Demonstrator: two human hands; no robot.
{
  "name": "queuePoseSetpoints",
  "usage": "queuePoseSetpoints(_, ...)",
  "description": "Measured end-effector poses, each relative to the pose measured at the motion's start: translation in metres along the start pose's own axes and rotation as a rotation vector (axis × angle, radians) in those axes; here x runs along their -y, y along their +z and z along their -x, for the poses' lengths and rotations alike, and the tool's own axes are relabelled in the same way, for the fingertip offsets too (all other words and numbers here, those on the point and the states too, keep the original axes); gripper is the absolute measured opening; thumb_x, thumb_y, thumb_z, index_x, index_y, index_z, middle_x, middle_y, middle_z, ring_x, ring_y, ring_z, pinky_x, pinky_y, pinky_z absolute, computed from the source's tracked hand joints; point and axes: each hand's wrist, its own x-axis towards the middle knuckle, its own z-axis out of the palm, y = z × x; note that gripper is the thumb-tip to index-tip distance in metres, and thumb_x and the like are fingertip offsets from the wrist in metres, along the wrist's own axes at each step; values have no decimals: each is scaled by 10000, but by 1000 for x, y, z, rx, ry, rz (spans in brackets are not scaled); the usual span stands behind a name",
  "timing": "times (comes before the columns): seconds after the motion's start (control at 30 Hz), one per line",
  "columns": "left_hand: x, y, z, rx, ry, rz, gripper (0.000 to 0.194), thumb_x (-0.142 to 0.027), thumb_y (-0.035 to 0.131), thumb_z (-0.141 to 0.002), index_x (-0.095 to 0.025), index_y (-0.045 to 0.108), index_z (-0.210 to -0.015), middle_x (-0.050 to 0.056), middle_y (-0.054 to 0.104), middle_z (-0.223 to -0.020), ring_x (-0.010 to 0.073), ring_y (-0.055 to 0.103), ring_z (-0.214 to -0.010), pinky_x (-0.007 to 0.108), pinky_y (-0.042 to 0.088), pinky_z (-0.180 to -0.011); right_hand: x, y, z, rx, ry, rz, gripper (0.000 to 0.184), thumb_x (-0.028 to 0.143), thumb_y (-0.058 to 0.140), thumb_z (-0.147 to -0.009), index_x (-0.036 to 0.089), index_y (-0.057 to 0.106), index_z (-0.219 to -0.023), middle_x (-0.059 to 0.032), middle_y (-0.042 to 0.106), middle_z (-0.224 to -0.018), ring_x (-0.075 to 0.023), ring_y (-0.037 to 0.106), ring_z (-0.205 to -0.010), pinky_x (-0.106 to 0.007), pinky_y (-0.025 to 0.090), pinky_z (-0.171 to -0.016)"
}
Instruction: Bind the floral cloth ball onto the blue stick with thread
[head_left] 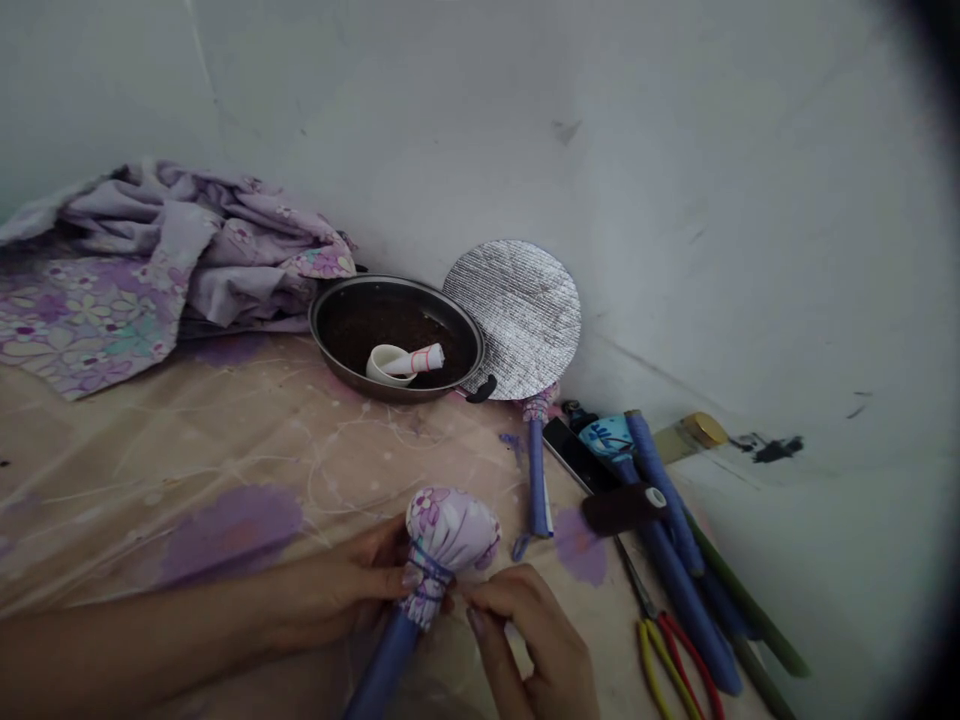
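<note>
Left hand (337,590) grips cloth-wrapped tube (448,535); right hand (529,640) pinches its binding (429,580).

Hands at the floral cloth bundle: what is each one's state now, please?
Left hand: closed, holding the floral cloth bundle.
Right hand: pinched closed by its bound neck; what it holds cannot be told.

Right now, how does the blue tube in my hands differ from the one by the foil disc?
Your tube is thicker, with a big puffed floral head; the other tube is slimmer, with a small floral tuft. Your left hand and right hand hold yours; the other rests on the sheet. Both are blue with floral cloth ends.
</note>
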Motion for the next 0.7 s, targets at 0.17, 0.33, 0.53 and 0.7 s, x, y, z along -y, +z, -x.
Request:
queuePoseSetpoints(0.17, -5, 5, 3, 6, -28, -18, 865, -440, 1230, -751, -343, 840, -1517, -10, 871, -1351, 190, 793, -1151, 281, 614, -1064, -20, 5, 13, 69, -37, 181, 368, 106, 707, -1139, 361, 956, -1228, -55, 861, -1021, -252, 830, -877, -320, 646, -814)
queuePoseSetpoints(0.33, -3, 3, 0, 56, 18, -21, 869, -417, 1209, -784, -331, 804, -1548, 17, 868, -1374, 257, 792, -1324, 303, 598, -1123, -30, 4, 19, 64, -102, 333, 316, 108, 721, -1128, 356, 891, -1225, -51, 878, -1046, -276, 836, -899, -366, 613, -865)
queuePoseSetpoints(0.53, 21, -24, -18, 183, 107, -49, 958, -383, 1198, -760, -300, 733, -1593, 61, 848, -1416, 293, 795, -1352, 339, 633, -1081, -21, 4, 10, 87, -219, 468, 330, 31, 650, -1091, 314, 815, -1130, -22, 844, -966, -249, 817, -850, -341, 599, -828)
queuePoseSetpoints(0.7, 34, -39, -25, 221, 143, -118, 984, -418, 1127, -843, -344, 658, -1705, 51, 832, -1512, 305, 798, -1402, 369, 638, -1107, -13, -2, 6, 99, -133, 322, 346, 4, 617, -1110, 306, 784, -1109, 0, 817, -949, -211, 813, -824, -278, 624, -785)
